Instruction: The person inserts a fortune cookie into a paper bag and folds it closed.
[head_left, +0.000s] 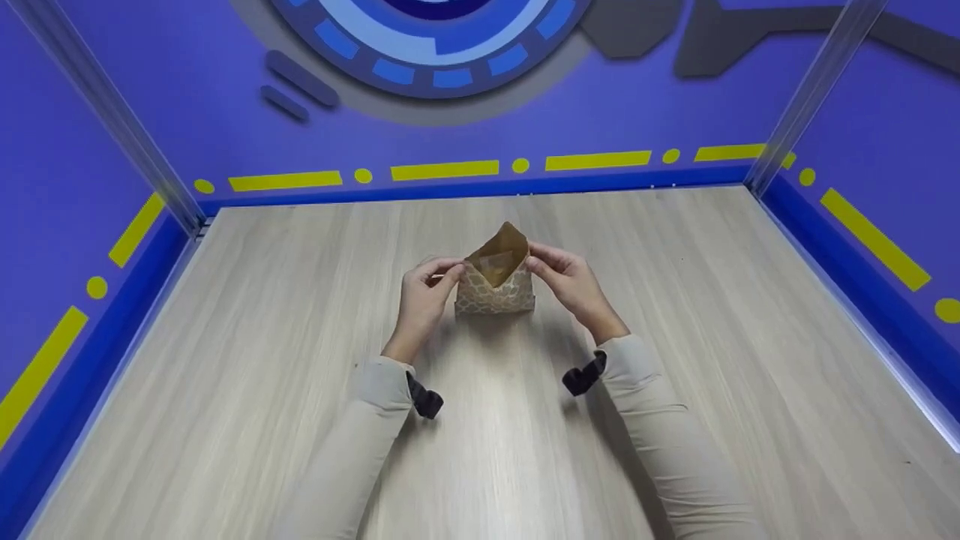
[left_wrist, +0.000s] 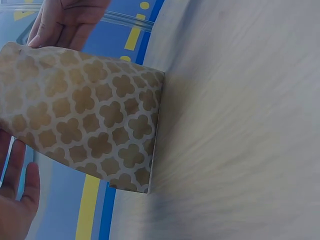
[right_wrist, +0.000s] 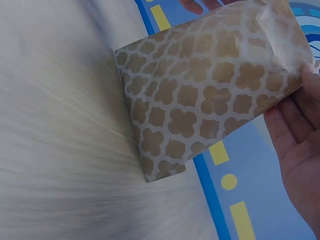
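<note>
A brown paper bag (head_left: 495, 296) with a white quatrefoil lattice print stands on the table, its mouth spread and facing up. Inside it something pale and partly clear shows, too small to make out. My left hand (head_left: 429, 298) pinches the left edge of the mouth between thumb and fingers. At the opposite edge, my right hand (head_left: 574, 285) pinches the rim the same way. Both wrist views show the printed front of the bag (left_wrist: 95, 115), with its bottom edge against the tabletop; the right hand (right_wrist: 300, 145) lies along its upper side there.
The wood-grain table (head_left: 247, 360) spreads around the bag. Blue-purple panels (head_left: 465, 142) with yellow marks close off the back and both sides, joined by clear corner posts (head_left: 817, 82). A black camera mount (head_left: 427, 399) hangs under the left wrist, another (head_left: 583, 376) under the right.
</note>
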